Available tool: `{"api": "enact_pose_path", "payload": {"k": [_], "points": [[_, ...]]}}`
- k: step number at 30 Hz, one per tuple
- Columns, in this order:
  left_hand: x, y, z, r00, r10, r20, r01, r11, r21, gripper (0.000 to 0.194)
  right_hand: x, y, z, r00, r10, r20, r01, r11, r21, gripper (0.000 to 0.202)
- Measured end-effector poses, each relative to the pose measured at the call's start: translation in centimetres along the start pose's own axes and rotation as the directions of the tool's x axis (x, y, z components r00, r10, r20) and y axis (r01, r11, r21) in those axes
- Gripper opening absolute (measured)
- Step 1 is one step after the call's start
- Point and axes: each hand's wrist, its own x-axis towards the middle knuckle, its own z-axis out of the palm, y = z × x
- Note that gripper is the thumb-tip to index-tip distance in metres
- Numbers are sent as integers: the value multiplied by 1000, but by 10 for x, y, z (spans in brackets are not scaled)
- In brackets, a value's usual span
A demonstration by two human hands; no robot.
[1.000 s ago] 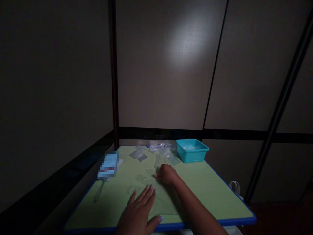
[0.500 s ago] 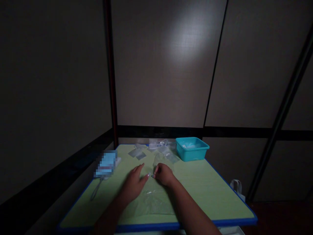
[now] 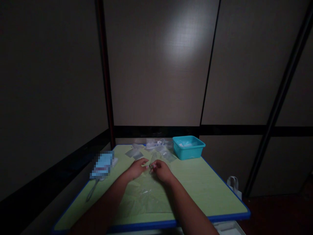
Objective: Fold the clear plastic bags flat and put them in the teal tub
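Note:
Over the middle of the green table (image 3: pixel 195 186), my right hand (image 3: pixel 161 169) pinches a small object (image 3: pixel 152 166) whose details are too small to make out. My left hand (image 3: pixel 138 168) is just to its left, with thumb and fingers apart and the fingertips pointing at the small object. A clear plastic sheet or bag (image 3: pixel 146 199) lies flat below and between my forearms. Several clear small bags (image 3: pixel 134 152) are spread beyond my hands, toward the table's far edge.
A turquoise basket (image 3: pixel 189 152) with clear plastic inside stands at the back right. At the left edge lies a blurred blue item (image 3: pixel 102 164) with a strap (image 3: pixel 91 191). A white bag (image 3: pixel 234 186) is beside the table's right edge. Panelled walls stand behind.
Both hands have moved a little away from me, toward the far bags. The left hand's fingers have come closer to the right hand. The whole view has shifted slightly.

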Motion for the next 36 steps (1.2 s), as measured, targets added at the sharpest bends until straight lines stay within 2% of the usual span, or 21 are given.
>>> {"api": "enact_pose_path", "payload": {"k": [4,6,13,20,23,29,34,36], "points": [[-5,12,-5,988,103,114,-101,995,-22,26,3,3,1,999,-39,1,39,993,112,21],[-8,16,-6,983,122,136,-118,992,-32,25,4,3,1,999,-42,-3,42,988,146,25],[-9,15,-10,989,118,86,-113,992,-56,27,2,-2,0,999,-15,35,7,976,216,38],[-6,14,-9,995,90,48,-85,992,-98,44,1,-3,4,993,25,112,-58,952,302,41],[-7,13,-7,997,61,53,-56,995,-88,51,1,-4,3,993,42,109,-77,937,340,40],[-20,19,0,998,50,44,-53,997,59,50,4,-11,-4,994,106,-16,-86,880,468,37],[-46,23,1,985,172,10,-167,940,298,25,-3,-19,-8,980,176,92,-197,803,563,33],[-53,20,0,980,196,28,-192,907,374,24,-5,-21,-8,970,197,142,-243,786,568,33]]}}
